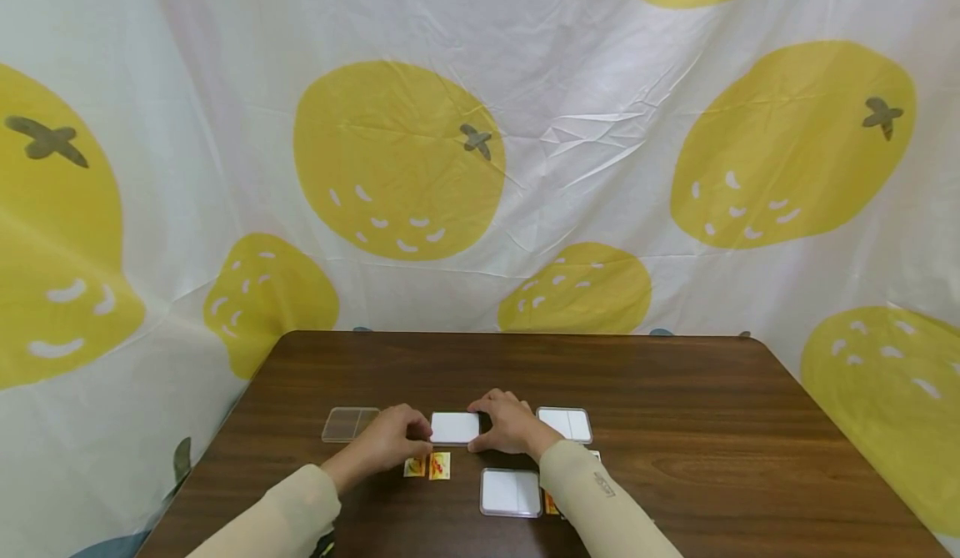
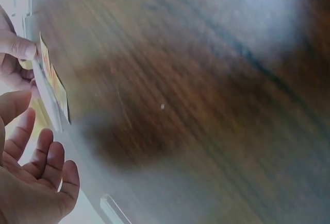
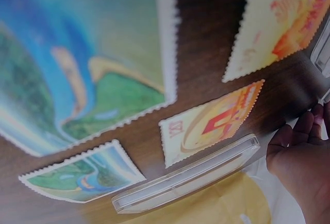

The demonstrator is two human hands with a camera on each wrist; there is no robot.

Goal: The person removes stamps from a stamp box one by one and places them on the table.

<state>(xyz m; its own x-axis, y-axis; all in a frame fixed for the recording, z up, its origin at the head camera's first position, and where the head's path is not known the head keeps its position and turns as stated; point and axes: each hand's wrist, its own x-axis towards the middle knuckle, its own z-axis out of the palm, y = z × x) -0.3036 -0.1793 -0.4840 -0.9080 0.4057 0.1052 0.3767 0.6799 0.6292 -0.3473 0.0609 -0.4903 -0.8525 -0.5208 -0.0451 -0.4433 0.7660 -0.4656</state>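
In the head view a clear flat case with a white insert (image 1: 454, 428) lies mid-table between the two hands. My right hand (image 1: 510, 424) holds its right end, thumb at the near corner and index finger at the far corner. At the case's left end is my left hand (image 1: 396, 439), its fingers loosely bent. The left wrist view shows the left fingers (image 2: 42, 165) around nothing, a little apart from the case (image 2: 49, 98). Two small yellow-orange stamps, a left one (image 1: 415, 467) and a right one (image 1: 439, 465), lie just in front of the case.
A clear case (image 1: 337, 426) lies at left, partly behind the left hand. Two white-backed cases lie at back right (image 1: 566, 424) and front (image 1: 510, 492). Several stamps, one blue-green (image 3: 103, 44) and one orange (image 3: 211, 123), lie near the right forearm. A lemon-print cloth (image 1: 570, 174) hangs behind the table.
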